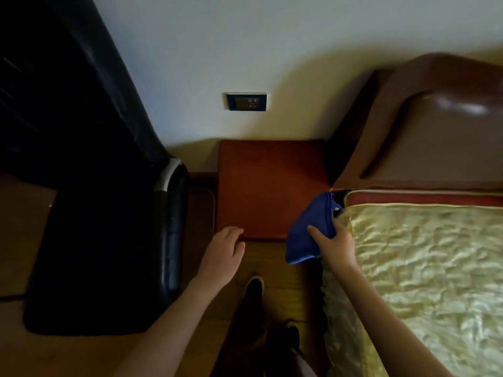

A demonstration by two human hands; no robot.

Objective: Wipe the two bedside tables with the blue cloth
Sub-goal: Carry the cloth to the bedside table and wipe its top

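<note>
A dark armchair (103, 240) fills the left, on a brown wooden floor (275, 262). The left hand (224, 253) hovers by the near left corner of the red-brown bench (269, 186), its grip open and empty. To its right, the right hand (336, 247) has its grip closed on the blue cloth (307, 235), bunched over the bench's near right corner. A wall socket (246, 101) sits on the pale far wall. At right lies a bed (427, 262) with a shiny gold cover.

Right hand (336, 244) grips blue cloth (310, 232) over bedside table (269, 186) corner.
</note>
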